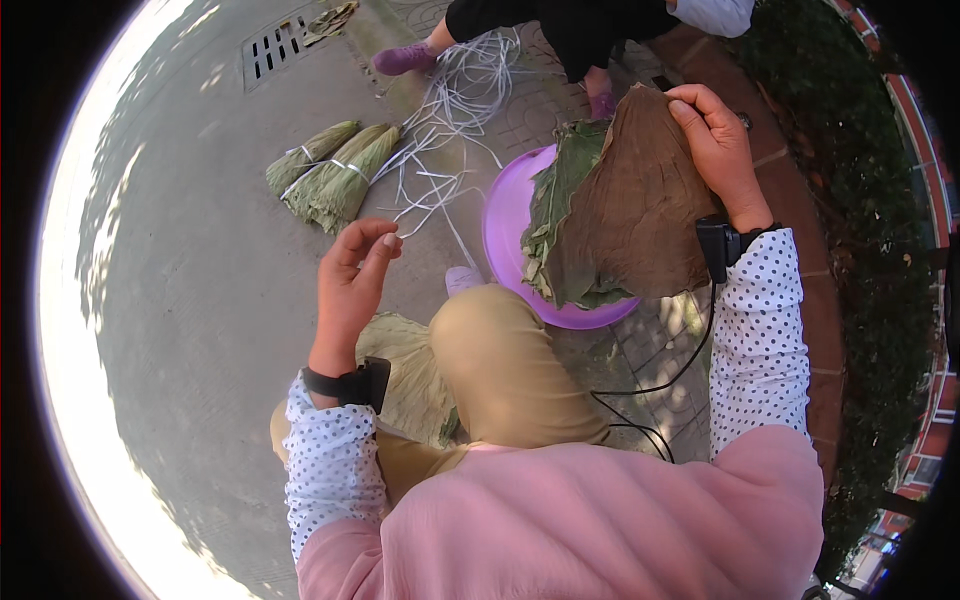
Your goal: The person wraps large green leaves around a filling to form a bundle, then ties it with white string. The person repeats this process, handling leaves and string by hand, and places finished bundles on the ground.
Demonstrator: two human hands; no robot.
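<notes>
My right hand (718,150) pinches the upper edge of a large brown dried leaf (635,215), holding it up over a purple basin (508,215). Crumpled green leaves (562,175) show beside the brown one and cover part of the basin. To the left, my left hand (352,275) is raised with curled fingers, thumb close to the forefinger; whether anything thin sits between them is hidden. Loose white plastic strips (430,195) lie just beyond its fingertips. Farther off are two tied bundles of dried leaves (345,175), each bound with a white strip.
More pale dried leaves (405,375) lie by my bent knee (500,370). A tangle of white strips (475,85) spreads near another person's purple shoe (404,58). A drain grate (272,52) is at the far left. Black cable (650,385) runs from my right wrist; brick edging (790,170) borders plants.
</notes>
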